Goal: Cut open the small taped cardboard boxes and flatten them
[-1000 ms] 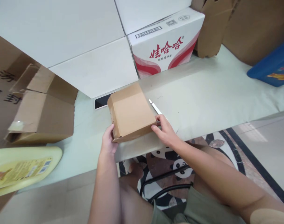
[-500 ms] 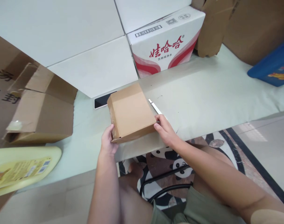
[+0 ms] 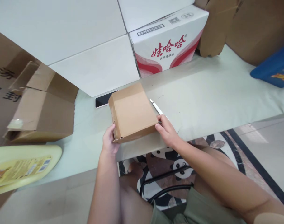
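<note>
A small brown cardboard box (image 3: 134,107) is between my two hands near the front edge of the cloth-covered table. My left hand (image 3: 110,140) grips its near left corner, thumb on the side and the other fingers partly hidden beneath. At the near right corner, my right hand (image 3: 165,129) pinches the box's edge. Just beyond that hand lies a slim white pen-like tool (image 3: 156,106), its near end hidden by the fingers. A dark-screened phone (image 3: 104,99) lies behind the box, which partly covers it.
White cartons (image 3: 97,68) and a red-and-white water carton (image 3: 170,49) line the back. To the left stand an opened brown carton (image 3: 55,115) and a yellow bottle (image 3: 27,165). A blue container (image 3: 272,68) is at right. The table's front edge (image 3: 202,132) runs above my legs.
The whole view has shifted slightly. Both hands keep the same hold on the cardboard box, and nothing else has visibly moved.
</note>
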`<state>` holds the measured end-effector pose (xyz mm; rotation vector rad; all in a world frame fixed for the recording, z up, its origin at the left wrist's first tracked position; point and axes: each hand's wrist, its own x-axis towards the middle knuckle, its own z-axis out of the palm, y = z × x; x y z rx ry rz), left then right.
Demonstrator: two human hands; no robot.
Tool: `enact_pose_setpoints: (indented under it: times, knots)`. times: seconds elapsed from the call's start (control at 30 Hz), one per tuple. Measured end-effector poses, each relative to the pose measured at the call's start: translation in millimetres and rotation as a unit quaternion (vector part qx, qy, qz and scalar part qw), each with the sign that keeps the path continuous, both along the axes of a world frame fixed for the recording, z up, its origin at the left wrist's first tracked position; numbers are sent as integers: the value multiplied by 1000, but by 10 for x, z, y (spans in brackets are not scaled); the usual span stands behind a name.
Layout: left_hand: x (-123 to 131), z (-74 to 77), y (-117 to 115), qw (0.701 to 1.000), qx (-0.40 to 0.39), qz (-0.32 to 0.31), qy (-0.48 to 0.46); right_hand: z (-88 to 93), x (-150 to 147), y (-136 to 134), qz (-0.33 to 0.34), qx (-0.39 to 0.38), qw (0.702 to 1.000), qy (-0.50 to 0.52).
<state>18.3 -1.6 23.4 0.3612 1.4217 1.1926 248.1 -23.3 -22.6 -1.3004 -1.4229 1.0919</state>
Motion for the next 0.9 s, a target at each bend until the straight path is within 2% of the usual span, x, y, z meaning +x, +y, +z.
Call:
enact_pose_setpoints:
  times: [0.4, 0.53, 0.9]
  knots:
    - [-68, -135, -2, 999, 31, -7, 13, -20, 0, -16, 0, -1, 1000, -4]
    - [-62, -151, 0, 999, 39, -14, 16, -4, -5, -21, 1, -8, 1000, -9]
    - [-16, -148, 8, 999, 31, 16, 16, 43, 1, -35, 9, -28, 999, -28]
